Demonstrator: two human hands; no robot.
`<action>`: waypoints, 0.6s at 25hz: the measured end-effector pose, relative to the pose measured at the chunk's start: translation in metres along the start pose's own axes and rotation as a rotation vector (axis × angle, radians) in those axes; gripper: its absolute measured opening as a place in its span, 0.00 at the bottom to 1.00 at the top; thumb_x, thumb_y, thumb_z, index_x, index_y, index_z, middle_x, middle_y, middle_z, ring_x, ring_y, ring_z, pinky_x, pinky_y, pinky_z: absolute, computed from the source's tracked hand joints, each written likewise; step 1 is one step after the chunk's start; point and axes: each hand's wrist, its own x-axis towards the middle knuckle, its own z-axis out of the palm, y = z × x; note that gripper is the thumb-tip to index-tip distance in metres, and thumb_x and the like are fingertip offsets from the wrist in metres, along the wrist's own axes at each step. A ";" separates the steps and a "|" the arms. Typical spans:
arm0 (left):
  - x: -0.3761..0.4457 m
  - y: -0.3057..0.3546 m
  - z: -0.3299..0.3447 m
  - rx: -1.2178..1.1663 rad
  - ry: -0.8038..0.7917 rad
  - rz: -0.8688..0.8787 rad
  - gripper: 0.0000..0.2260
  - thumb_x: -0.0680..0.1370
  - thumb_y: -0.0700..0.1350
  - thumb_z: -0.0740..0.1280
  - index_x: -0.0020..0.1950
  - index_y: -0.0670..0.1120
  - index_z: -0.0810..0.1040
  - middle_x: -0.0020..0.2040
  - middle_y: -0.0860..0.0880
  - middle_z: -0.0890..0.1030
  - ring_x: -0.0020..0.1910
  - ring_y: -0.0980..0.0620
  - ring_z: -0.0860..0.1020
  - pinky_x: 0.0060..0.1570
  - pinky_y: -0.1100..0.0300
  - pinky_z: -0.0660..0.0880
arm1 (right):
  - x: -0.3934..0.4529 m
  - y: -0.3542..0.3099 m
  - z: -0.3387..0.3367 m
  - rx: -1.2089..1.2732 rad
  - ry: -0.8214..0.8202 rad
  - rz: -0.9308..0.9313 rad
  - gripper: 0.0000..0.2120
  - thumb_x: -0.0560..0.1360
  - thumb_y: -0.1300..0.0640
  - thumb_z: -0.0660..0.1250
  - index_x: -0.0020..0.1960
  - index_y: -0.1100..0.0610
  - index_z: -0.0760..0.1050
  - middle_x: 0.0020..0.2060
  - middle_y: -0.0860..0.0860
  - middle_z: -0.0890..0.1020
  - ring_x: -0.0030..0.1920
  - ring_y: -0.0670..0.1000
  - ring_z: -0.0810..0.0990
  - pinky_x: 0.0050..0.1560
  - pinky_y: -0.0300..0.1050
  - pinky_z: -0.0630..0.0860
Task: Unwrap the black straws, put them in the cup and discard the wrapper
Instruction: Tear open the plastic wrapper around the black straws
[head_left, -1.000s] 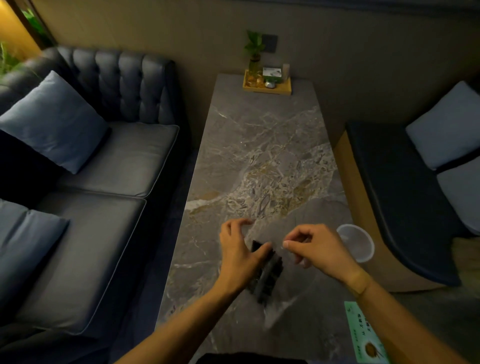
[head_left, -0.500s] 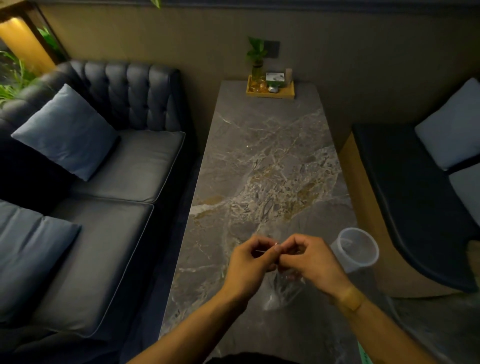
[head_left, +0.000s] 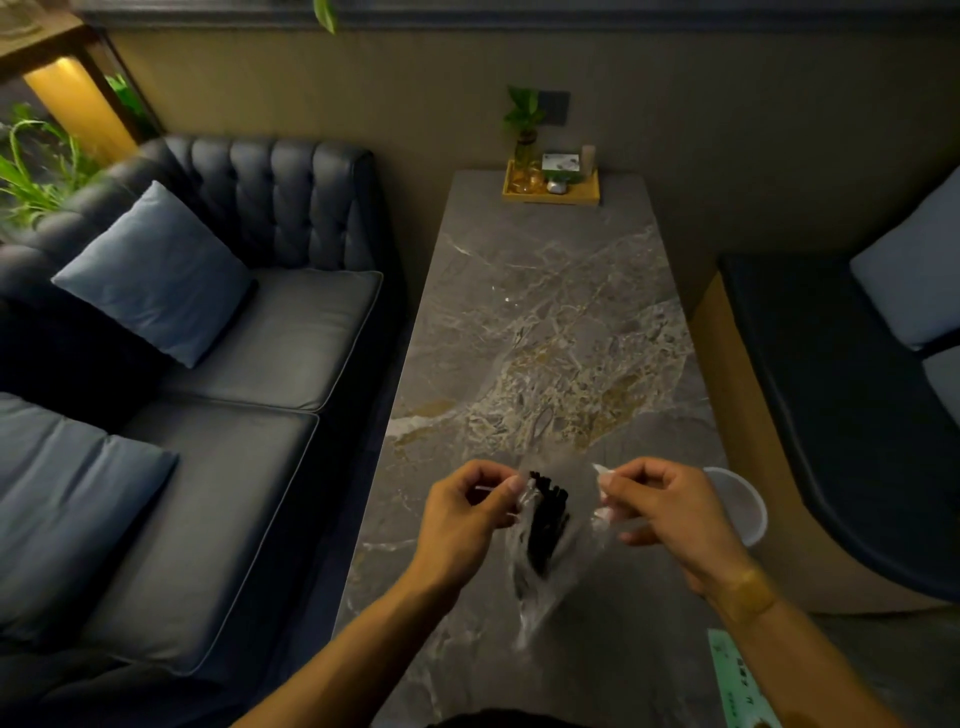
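A bundle of black straws (head_left: 546, 519) sits inside a clear plastic wrapper (head_left: 535, 587) that hangs above the near part of the marble table (head_left: 545, 322). My left hand (head_left: 462, 525) pinches the wrapper's top left edge. My right hand (head_left: 670, 514) pinches its top right edge. The two edges are held apart, so the wrapper's mouth gapes and the straw tips show. A clear plastic cup (head_left: 743, 506) stands at the table's right edge, partly hidden behind my right hand.
A wooden tray (head_left: 550, 189) with a small plant and bottles stands at the table's far end. A dark sofa (head_left: 208, 415) with blue cushions runs along the left. A bench seat (head_left: 831, 395) is on the right. A green card (head_left: 740, 680) lies at the near right.
My hands were pinched together at the wrapper's top half a second ago. They have since moved apart and the wrapper's mouth has spread wide, baring the straw tips.
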 end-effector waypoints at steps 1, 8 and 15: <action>0.001 0.000 -0.003 0.006 0.013 0.003 0.06 0.77 0.46 0.70 0.42 0.55 0.83 0.39 0.53 0.85 0.38 0.56 0.83 0.38 0.65 0.79 | 0.003 0.001 -0.007 -0.048 0.031 -0.036 0.04 0.72 0.57 0.73 0.38 0.54 0.82 0.31 0.54 0.85 0.31 0.47 0.83 0.27 0.40 0.77; 0.002 -0.004 0.006 0.046 0.021 0.066 0.05 0.77 0.45 0.70 0.42 0.54 0.81 0.40 0.51 0.84 0.40 0.52 0.83 0.39 0.61 0.80 | 0.022 0.000 -0.026 -0.585 0.264 -0.327 0.05 0.70 0.51 0.73 0.41 0.47 0.76 0.40 0.45 0.81 0.40 0.50 0.80 0.40 0.56 0.80; -0.003 -0.004 0.034 0.065 0.032 0.125 0.03 0.76 0.42 0.71 0.43 0.45 0.80 0.38 0.47 0.83 0.37 0.52 0.82 0.38 0.53 0.83 | 0.012 -0.027 0.030 -0.990 0.140 -0.371 0.29 0.75 0.32 0.50 0.25 0.52 0.63 0.24 0.48 0.70 0.31 0.54 0.73 0.28 0.46 0.61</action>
